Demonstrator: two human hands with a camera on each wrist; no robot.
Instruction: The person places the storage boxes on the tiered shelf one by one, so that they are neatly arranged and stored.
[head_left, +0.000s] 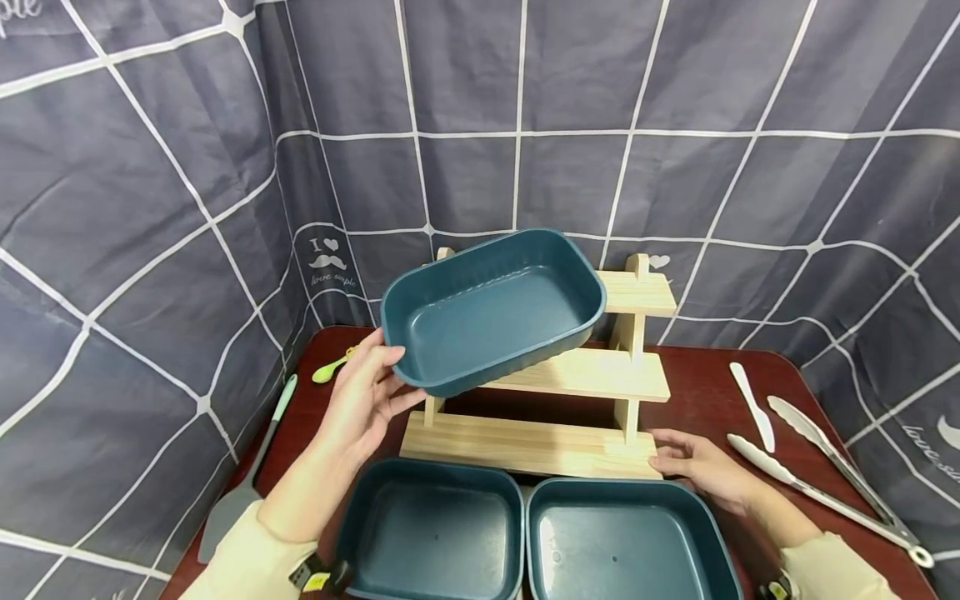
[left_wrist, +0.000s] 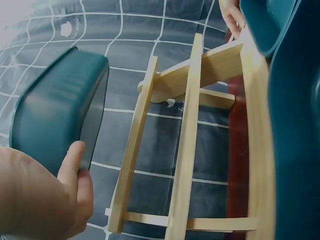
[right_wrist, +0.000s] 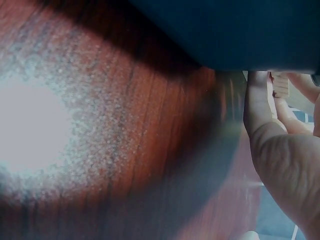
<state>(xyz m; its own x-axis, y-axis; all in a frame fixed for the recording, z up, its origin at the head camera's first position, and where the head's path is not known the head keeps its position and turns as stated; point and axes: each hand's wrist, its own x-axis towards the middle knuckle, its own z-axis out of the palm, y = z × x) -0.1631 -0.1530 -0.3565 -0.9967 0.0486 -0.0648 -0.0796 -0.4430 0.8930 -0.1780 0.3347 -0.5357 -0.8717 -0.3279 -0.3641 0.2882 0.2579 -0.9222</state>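
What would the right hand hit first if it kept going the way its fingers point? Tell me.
The right hand points left along the table, fingertips already at the wooden rack's bottom board. It would likely press into that corner first, though depth is hard to judge.

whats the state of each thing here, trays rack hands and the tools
raised tray: empty, tilted, held off the table over the rack
left hand: grips the raised tray's corner
wooden rack: upright, all three steps bare
right hand: fingers resting on the rack's bottom step
near left tray: empty, flat on the table
near right tray: empty, flat on the table
tongs: lying open
spatula, green spoon, white knife: lying flat, untouched
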